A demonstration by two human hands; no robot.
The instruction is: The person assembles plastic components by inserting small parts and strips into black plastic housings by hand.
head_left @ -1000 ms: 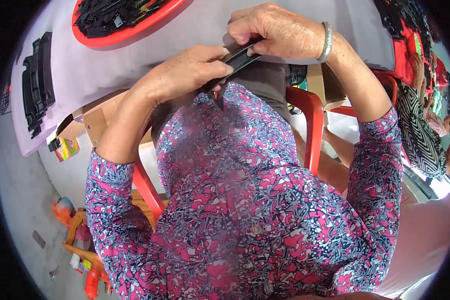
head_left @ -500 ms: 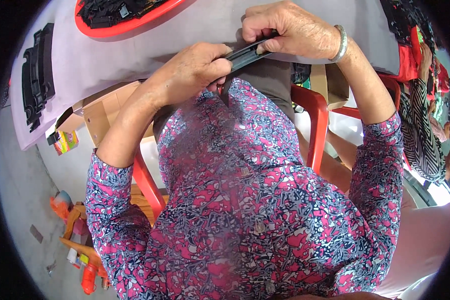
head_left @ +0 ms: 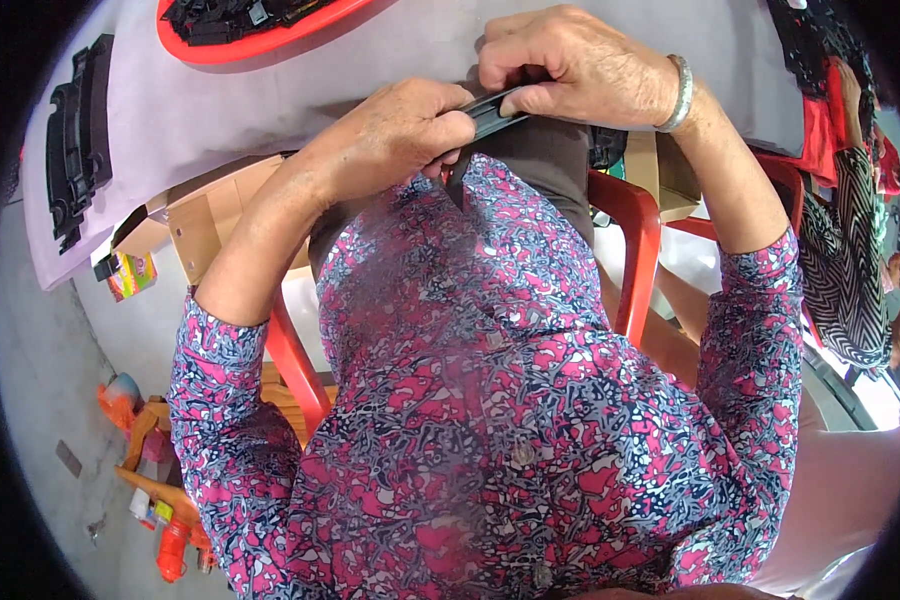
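Between my two hands, just over the table's near edge, is a narrow black plastic strip [head_left: 494, 117] with a long groove. My left hand [head_left: 402, 135] is closed on its left end, thumb along the top and fingers curled beneath. The fingers of my right hand [head_left: 570, 72] pinch the other end and hide most of it. Beyond my hands lies the grey-lilac covered table [head_left: 390, 50]. A red basin [head_left: 270, 42] at the far left holds a heap of small black plastic parts [head_left: 235, 15].
Long black slotted parts [head_left: 80, 145] lie at the table's left end. Below the edge stands an open cardboard box [head_left: 205, 220]. Red chair armrests [head_left: 635, 250] flank me. At the far right, another person's patterned sleeve [head_left: 855, 260] shows beside more black parts [head_left: 820, 50].
My right hand has shifted slightly left along the black strip, closer to my left hand, covering more of it. The view has moved a little.
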